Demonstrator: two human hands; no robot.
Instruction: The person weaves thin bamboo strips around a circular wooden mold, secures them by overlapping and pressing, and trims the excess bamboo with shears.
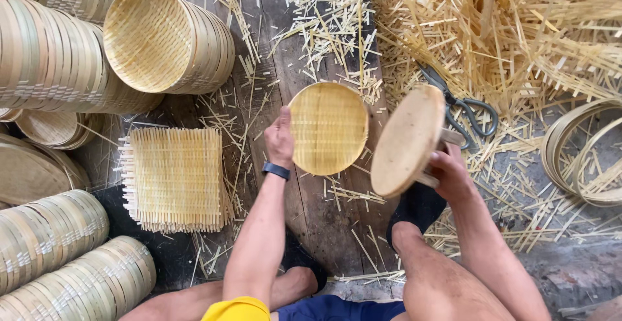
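The left hand [280,138] grips the rim of a round woven bamboo tray [328,128]. The right hand [447,169] clasps a round wooden disc [407,139], just beside the tray. Scissors [463,104] lie beyond the right hand; a stack of square woven mats [173,178] sits outside the left hand.

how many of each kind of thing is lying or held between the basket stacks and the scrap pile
round woven basket, in the left hand: 1
round wooden disc with a handle, in the right hand: 1
stack of square woven mats: 1
scissors: 1
total: 4
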